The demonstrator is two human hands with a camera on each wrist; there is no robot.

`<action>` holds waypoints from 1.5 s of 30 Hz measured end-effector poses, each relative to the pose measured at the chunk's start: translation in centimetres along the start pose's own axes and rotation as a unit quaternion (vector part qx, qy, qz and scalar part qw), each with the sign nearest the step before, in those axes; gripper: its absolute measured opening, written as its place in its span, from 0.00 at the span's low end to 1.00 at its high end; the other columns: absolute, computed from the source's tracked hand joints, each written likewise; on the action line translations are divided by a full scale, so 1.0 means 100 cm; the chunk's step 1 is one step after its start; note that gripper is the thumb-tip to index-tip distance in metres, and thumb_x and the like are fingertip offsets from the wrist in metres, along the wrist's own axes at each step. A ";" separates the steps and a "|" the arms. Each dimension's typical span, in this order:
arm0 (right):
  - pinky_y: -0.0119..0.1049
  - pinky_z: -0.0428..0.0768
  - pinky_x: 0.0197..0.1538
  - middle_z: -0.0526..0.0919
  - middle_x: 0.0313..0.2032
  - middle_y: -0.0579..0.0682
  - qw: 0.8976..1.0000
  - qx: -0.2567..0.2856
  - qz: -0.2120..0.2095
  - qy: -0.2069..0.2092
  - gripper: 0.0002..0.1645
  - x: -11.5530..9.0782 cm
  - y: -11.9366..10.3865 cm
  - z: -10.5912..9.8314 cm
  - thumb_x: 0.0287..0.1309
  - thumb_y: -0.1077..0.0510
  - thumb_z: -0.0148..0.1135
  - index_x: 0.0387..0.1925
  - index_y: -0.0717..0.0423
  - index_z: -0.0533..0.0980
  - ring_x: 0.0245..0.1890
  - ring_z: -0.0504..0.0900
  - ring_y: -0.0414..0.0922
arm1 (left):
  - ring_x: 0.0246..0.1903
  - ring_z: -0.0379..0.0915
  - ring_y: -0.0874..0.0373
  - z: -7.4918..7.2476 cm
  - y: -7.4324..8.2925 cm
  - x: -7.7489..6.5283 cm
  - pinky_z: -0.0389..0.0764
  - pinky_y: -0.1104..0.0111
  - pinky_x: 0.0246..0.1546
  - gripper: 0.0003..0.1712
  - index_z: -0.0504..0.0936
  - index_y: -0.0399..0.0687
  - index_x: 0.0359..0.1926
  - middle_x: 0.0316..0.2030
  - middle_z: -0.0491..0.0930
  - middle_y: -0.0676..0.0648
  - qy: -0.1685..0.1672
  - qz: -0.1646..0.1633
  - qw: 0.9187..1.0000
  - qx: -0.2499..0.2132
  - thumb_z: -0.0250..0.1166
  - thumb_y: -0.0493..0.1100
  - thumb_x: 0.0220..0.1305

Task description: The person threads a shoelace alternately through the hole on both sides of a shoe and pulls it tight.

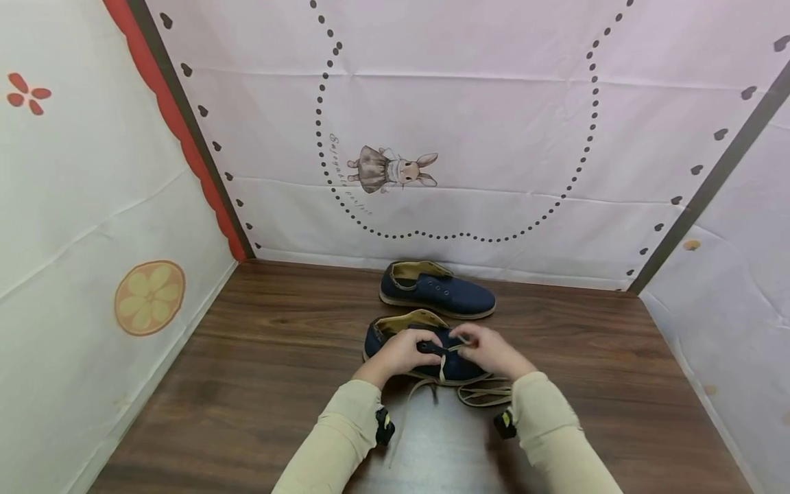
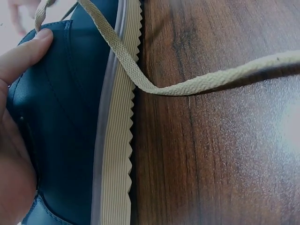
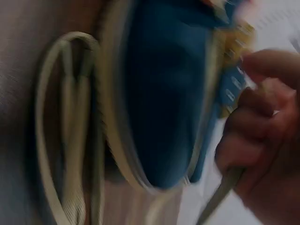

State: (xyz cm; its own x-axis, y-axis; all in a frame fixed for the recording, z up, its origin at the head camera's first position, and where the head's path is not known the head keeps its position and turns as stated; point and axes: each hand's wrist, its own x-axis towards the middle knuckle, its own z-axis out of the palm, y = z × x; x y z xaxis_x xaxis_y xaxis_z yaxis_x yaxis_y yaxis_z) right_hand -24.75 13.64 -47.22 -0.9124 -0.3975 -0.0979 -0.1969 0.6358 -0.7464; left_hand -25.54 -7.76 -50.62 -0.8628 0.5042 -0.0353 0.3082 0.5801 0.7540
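A dark blue shoe (image 1: 465,372) with a tan ribbed sole stands on the floor, toe to the right. My left hand (image 1: 401,351) grips its upper at the lace flap, the thumb (image 2: 40,42) pressed on the blue material. A flat beige shoelace (image 2: 206,83) runs from the flap over the sole onto the floor. Above the front of the shoe, my right hand (image 1: 490,351) pinches part of the lace, its fingers curled. In the blurred right wrist view, a strand of lace (image 3: 220,197) trails below that hand (image 3: 262,140).
A matching blue shoe (image 1: 465,296) without a lace sits behind, close to the printed cloth wall (image 1: 494,151). A looped beige lace (image 1: 484,392) lies in front of the near shoe's toe. Wood-patterned floor (image 1: 265,370) surrounds them, with cloth walls at both sides.
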 end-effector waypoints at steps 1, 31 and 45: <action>0.39 0.73 0.33 0.78 0.35 0.53 0.999 -0.041 0.009 -0.018 0.10 0.002 -0.001 0.006 0.61 0.62 0.57 0.45 0.53 0.76 0.31 0.76 0.46 | 0.40 0.73 0.61 0.000 0.000 0.000 0.73 0.66 0.40 0.07 0.81 0.61 0.38 0.40 0.78 0.59 -0.002 0.000 1.000 -0.003 0.67 0.48 0.57; 0.35 0.72 0.27 0.74 0.21 0.49 0.995 0.066 0.020 0.070 0.05 0.013 -0.002 0.035 0.68 0.64 0.44 0.41 0.61 0.66 0.19 0.73 0.46 | 0.42 0.76 0.51 -0.005 0.000 0.011 0.74 0.60 0.44 0.31 0.55 0.45 0.70 0.49 0.77 0.41 0.102 -0.025 0.981 -0.163 0.51 0.35 0.68; 0.35 0.69 0.23 0.75 0.19 0.46 0.983 0.045 0.089 0.154 0.09 0.016 -0.005 0.053 0.69 0.54 0.46 0.37 0.57 0.65 0.16 0.71 0.42 | 0.33 0.69 0.55 -0.023 0.028 -0.008 0.65 0.69 0.33 0.39 0.42 0.39 0.71 0.55 0.71 0.33 0.041 -0.012 0.982 -0.184 0.49 0.27 0.63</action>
State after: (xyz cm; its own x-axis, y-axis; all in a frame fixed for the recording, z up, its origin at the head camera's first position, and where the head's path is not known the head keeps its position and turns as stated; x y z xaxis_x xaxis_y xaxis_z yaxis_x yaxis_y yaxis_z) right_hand -24.17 9.17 -50.45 -0.9976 -0.0578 -0.0385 -0.0047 0.6100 -0.7924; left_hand -24.94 -7.98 -46.96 -0.9024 0.4307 -0.0151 0.1340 0.3138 0.9400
